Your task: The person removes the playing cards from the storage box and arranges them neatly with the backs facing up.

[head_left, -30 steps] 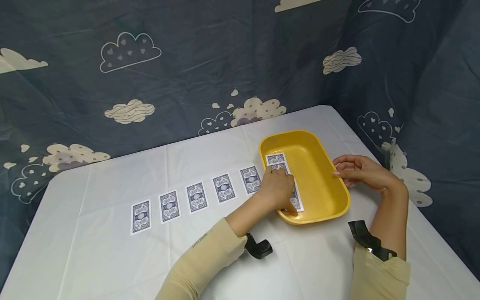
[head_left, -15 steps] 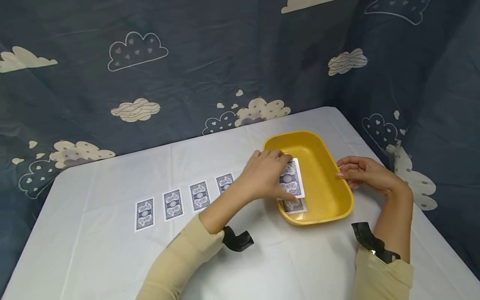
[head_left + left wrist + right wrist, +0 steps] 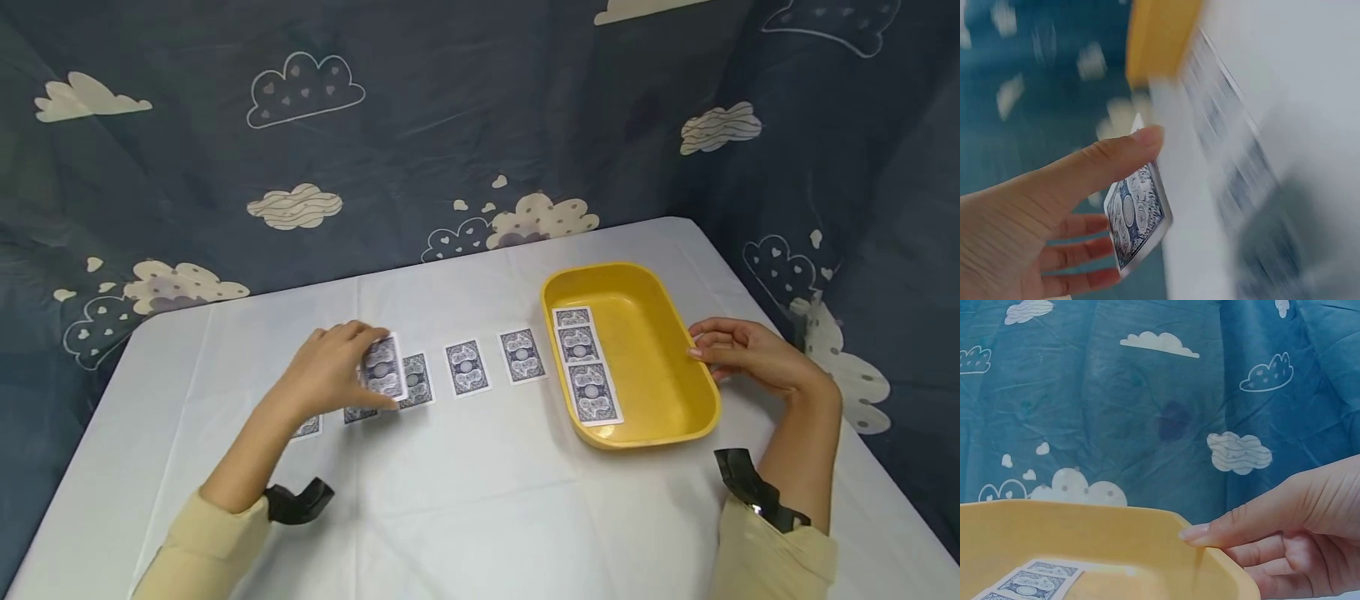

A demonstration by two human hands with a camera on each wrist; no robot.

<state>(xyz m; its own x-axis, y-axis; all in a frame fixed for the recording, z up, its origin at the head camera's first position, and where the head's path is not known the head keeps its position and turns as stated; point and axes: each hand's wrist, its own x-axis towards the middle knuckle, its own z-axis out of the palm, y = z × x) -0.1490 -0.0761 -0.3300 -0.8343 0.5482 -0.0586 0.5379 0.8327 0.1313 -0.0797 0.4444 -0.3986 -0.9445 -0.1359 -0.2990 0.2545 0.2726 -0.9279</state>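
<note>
My left hand (image 3: 330, 371) grips a small deck of blue-backed playing cards (image 3: 385, 368) by its edges, above the row on the table. In the left wrist view the thumb lies along one edge of the deck (image 3: 1138, 215) and the fingers along the opposite edge. With thumb over the rim and fingers outside, my right hand (image 3: 750, 354) pinches the right side of a yellow tray (image 3: 660, 367). Inside the tray, three face-down cards (image 3: 592, 393) overlap in a column along its left wall. The left hand partly hides two cards of the row.
Several face-down cards form a slanting row on the white tablecloth (image 3: 480, 517); its right end card (image 3: 522, 356) lies just left of the tray. A dark blue curtain (image 3: 420, 125) with cloud prints hangs behind the table.
My left hand has drawn back left out of the tray with the deck, uncovering the column of cards in it. The right hand keeps its hold on the rim. The head view has shifted slightly.
</note>
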